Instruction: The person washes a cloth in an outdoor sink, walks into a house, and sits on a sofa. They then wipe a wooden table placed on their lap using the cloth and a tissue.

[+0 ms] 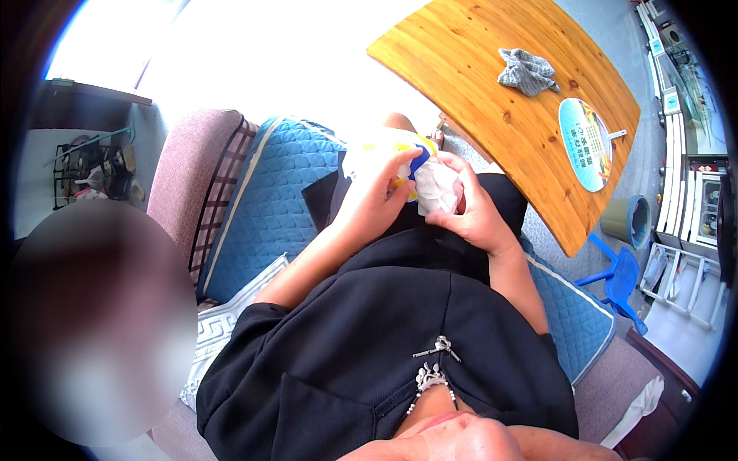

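Above my lap, my left hand (pixel 383 187) pinches a soft plastic package (pixel 375 147) printed in white, yellow and blue. Its thumb and forefinger meet near the blue printed part. My right hand (pixel 475 210) is closed around the side of a crumpled white bundle (pixel 435 184), which touches the package. Whether the bundle is tissue paper or thin plastic film, I cannot tell. Glare washes out the package's far edge. Both forearms rest close to my black top (pixel 403 322), and black cloth covers my thighs beneath the hands.
A wooden table (pixel 461 52) stands ahead to the right, bearing a grey cloth (pixel 526 72) and a hand fan with writing (pixel 582 144). Beyond its near corner are a waste bin (pixel 625 222) and blue plastic stool (pixel 620 279). Blue quilted sofa covers (pixel 271 190) flank me; a blurred patch hides the lower left.
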